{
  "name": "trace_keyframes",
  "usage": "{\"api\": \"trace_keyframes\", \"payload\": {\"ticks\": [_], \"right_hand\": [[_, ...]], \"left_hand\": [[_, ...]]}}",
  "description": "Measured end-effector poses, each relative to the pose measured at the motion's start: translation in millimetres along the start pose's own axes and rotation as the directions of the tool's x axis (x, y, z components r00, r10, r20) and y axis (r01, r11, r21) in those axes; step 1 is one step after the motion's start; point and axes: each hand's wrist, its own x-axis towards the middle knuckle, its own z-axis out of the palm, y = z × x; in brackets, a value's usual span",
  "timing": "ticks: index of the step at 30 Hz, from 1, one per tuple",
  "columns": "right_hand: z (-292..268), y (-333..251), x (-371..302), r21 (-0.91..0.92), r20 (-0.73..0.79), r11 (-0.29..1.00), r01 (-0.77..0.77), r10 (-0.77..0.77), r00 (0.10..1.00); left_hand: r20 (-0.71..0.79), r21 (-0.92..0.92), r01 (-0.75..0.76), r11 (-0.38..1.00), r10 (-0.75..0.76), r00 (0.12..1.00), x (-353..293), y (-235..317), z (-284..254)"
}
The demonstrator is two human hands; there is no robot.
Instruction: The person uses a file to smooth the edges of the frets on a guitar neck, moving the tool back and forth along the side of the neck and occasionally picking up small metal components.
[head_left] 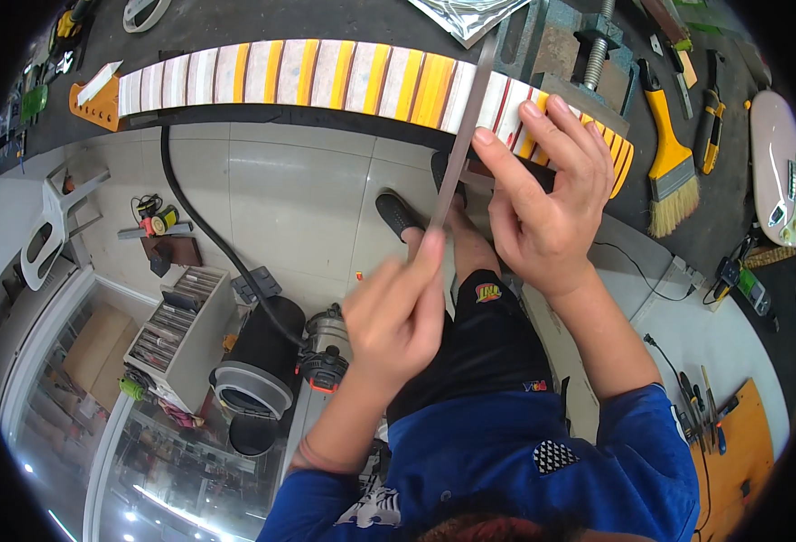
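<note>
A guitar neck (303,77) lies across the bench edge, its fretboard covered in strips of white and yellow tape between the frets. Its orange-brown headstock (97,110) is at the far left. My left hand (393,312), a little blurred, is closed round the near end of a long flat file (461,154). The file crosses the neck slantwise towards its right part. My right hand (556,185) lies on the taped fretboard just right of the file, fingers stretched out, the forefinger's tip beside the file. My right thumb is partly hidden below the neck's near edge.
A bench vise (565,50) stands behind the neck. To the right lie a yellow-handled brush (669,154), pliers (710,113) and a pale guitar body (776,167). Below the bench are a black hose (204,221), a dark cylindrical bin (258,348) and a white chair (50,230).
</note>
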Motion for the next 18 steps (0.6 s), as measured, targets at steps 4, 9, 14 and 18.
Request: {"api": "trace_keyframes", "payload": {"ticks": [4,9,14,18], "right_hand": [[0,-3,5,-0.001,-0.022,1.000,-0.002,0.002,1.000],[1,3,0,-0.013,-0.033,1.000,0.013,-0.013,0.999],[2,2,0,-0.015,-0.036,1.000,0.017,-0.018,0.999],[5,2,2,-0.014,-0.062,1.000,0.019,-0.020,0.998]], "left_hand": [[-0.071,-0.103,-0.046,0.994,0.039,0.997,67,2,24],[0.012,0.042,-0.006,0.999,0.006,1.000,-26,-9,-5],[0.002,-0.040,0.001,0.999,-0.001,1.000,-2,-5,1],[-0.025,-0.095,-0.024,0.995,0.022,0.999,60,-2,22]]}}
